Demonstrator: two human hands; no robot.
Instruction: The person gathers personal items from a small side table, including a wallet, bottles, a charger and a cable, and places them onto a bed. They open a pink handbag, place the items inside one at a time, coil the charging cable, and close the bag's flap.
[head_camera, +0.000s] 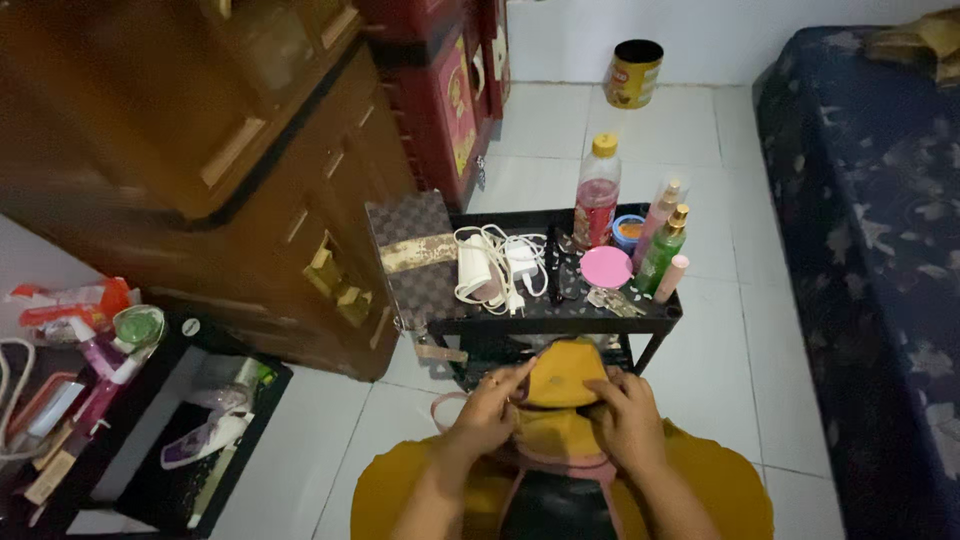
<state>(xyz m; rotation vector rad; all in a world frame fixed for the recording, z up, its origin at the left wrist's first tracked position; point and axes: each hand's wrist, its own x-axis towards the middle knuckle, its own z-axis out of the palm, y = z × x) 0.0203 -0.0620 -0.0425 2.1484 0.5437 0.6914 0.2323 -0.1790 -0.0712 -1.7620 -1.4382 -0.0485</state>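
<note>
Nearest to us, both hands work on a small yellow pouch (563, 378) held in front of the body, just below the front edge of the black shelf cart (560, 318). Our left hand (487, 408) grips the pouch's left side, fingers curled closed on it, index finger laid along the top edge. Our right hand (626, 412) closes over the pouch's right side, fingers bent down onto the fabric. Below the pouch lies a pink-trimmed bag (555, 470); whether the pouch is part of it, we cannot tell in this dim view.

On the cart's top tray, from left to right, we note:
- a coiled white cable with plug (495, 268);
- a round pink lid (606, 266) lying flat;
- a green spray bottle (664, 250) and a pink spray bottle (657, 217), both upright and just beside each other;
- a red-filled bottle with a yellow cap (597, 192) at the rear edge.

A checkered brown box (415, 258) touches the cart's left end, against the wooden cabinet (200, 170). To the lower left stands a second black rack (130, 430) with assorted tubes. Farthest off, a yellow tin (634, 72) stands on the white tiled floor (720, 340) by the wall, and a dark blue bedspread (870, 260) occupies the right.
</note>
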